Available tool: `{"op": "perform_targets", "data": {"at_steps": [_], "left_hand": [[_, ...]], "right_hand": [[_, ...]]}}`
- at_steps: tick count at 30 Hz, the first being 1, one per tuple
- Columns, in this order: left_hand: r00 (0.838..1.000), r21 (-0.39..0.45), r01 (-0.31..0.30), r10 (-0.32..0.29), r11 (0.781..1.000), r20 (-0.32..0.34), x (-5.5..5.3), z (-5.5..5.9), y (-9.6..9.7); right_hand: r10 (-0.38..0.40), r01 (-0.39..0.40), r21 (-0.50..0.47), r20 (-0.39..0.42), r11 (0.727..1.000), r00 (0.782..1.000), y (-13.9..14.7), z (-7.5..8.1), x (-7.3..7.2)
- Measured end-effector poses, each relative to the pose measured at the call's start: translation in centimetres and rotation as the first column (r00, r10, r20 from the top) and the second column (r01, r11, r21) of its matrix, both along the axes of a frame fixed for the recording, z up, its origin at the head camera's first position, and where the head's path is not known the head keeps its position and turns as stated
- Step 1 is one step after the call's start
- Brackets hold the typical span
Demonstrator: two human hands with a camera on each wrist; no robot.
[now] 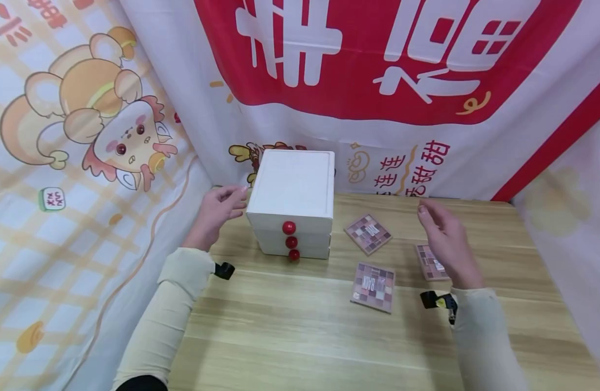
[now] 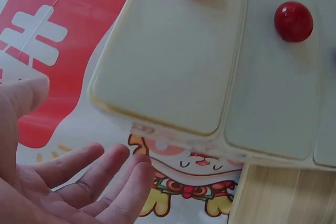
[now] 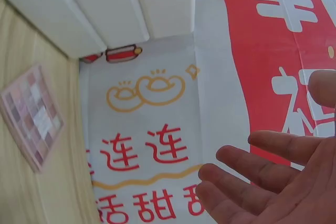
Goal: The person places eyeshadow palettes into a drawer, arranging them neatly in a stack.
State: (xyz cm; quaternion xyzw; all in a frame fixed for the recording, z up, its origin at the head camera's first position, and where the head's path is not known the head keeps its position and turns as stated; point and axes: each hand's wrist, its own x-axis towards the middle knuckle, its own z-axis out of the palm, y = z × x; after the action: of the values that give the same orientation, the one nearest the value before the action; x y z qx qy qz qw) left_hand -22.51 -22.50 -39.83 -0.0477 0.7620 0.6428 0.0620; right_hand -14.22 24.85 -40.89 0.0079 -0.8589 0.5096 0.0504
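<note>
A white drawer box with three drawers and round red knobs stands near the back of the table. My left hand is just off the box's left side, its fingers relaxed and holding nothing; in the left wrist view the fingers reach towards the drawer fronts. To the right, my right hand hovers with loosely extended fingers, overlapping a checkered palette in the head view. Two more such palettes lie flat on the table, one beside the box and one nearer the front.
The wooden table carries the box and palettes. Behind it hangs a white cloth with a red panel and lettering. A cartoon-printed cloth borders the left, and another pale cloth the right.
</note>
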Motion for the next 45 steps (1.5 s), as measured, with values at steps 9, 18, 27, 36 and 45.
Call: {"op": "perform_targets", "data": {"at_steps": [9,18,27,36,45], "left_hand": [[1.000,0.021,0.009,-0.009,1.000,0.010,0.4,-0.6,0.9],[1.000,-0.026,-0.006,0.006,1.000,-0.005,0.2,-1.0,1.1],[1.000,-0.005,-0.002,0.002,1.000,-0.009,0.2,-1.2,0.9],[1.000,0.008,-0.005,0.005,1.000,0.008,0.1,-1.5,0.9],[1.000,-0.005,-0.011,0.011,1.000,0.010,-0.2,-1.8,1.0]], "right_hand": [[-0.002,0.002,-0.174,0.001,0.985,1.000,-1.7,-0.3,0.1],[0.076,-0.044,-0.422,0.060,0.906,0.995,-3.0,-1.0,0.1],[0.140,-0.081,-0.655,0.038,0.751,0.989,-4.0,-1.8,0.0],[0.174,-0.087,-0.726,0.045,0.682,0.984,-5.4,-2.3,0.3],[0.223,-0.093,-0.733,0.082,0.674,0.971,-7.0,-2.4,0.6]]}}
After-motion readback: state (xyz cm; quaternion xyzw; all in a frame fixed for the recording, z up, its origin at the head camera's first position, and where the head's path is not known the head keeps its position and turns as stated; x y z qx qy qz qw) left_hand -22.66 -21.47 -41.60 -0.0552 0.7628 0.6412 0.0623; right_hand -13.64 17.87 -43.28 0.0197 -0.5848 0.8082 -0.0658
